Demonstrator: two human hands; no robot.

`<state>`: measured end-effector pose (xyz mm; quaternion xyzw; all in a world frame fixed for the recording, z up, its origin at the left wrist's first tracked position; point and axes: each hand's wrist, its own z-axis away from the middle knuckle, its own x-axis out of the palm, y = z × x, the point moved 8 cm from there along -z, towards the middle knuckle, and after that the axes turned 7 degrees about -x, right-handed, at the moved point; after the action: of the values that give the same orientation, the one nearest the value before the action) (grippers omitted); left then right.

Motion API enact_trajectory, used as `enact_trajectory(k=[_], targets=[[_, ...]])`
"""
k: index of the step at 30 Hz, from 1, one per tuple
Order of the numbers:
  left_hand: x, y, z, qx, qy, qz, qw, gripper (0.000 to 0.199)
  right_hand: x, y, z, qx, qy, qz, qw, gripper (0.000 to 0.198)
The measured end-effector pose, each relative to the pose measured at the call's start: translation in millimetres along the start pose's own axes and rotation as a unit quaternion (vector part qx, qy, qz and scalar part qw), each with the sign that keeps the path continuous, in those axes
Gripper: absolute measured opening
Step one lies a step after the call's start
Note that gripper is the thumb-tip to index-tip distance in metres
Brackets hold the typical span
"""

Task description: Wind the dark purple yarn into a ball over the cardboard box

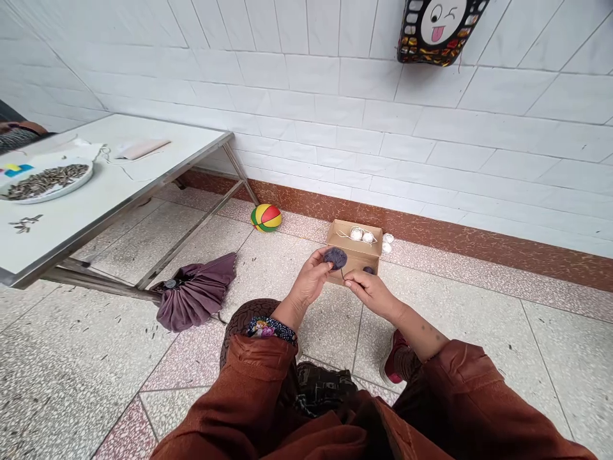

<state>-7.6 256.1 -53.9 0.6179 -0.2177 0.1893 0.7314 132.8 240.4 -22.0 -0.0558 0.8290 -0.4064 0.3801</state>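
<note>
My left hand (pixel 310 279) is closed around a small dark purple-grey ball of yarn (pixel 336 257), held in front of me above the floor. From the ball a short dark strand of yarn (pixel 342 273) runs to my right hand (pixel 371 292), whose thumb and finger pinch it. Just beyond both hands stands an open cardboard box (pixel 355 263) with a divider across it. White yarn balls (pixel 363 235) lie in its far part. A dark yarn ball (pixel 368 270) sits in the near part, partly hidden behind my hands.
More white balls (pixel 387 243) lie beside the box by the wall. A striped ball (pixel 266 218) and a folded purple umbrella (pixel 196 291) are on the floor at left. The table (pixel 177 144) bears a plate (pixel 71 185) of sunflower seeds. A black basket (pixel 440 32) hangs above.
</note>
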Motion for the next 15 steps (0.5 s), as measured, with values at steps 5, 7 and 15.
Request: enact_trajectory(k=[5, 7, 15], targets=[[3.6, -13.5, 2.4, -0.041, -0.033, -0.180, 0.982, 0.055, -22.6, -10.0, -2.4, -0.023, 0.010, 0.026, 0.999, 0.029], [11.1, -20.7, 6.4, -0.062, -0.080, -0.205, 0.973, 0.068, -30.3, -4.5, -4.1, -0.017, 0.030, 0.030, 0.999, 0.029], [31.8, -9.0, 17.7, -0.053, -0.155, -0.042, 0.986, 0.070, -30.3, 45.2, -1.9, 0.100, 0.117, 0.017, 0.988, 0.026]])
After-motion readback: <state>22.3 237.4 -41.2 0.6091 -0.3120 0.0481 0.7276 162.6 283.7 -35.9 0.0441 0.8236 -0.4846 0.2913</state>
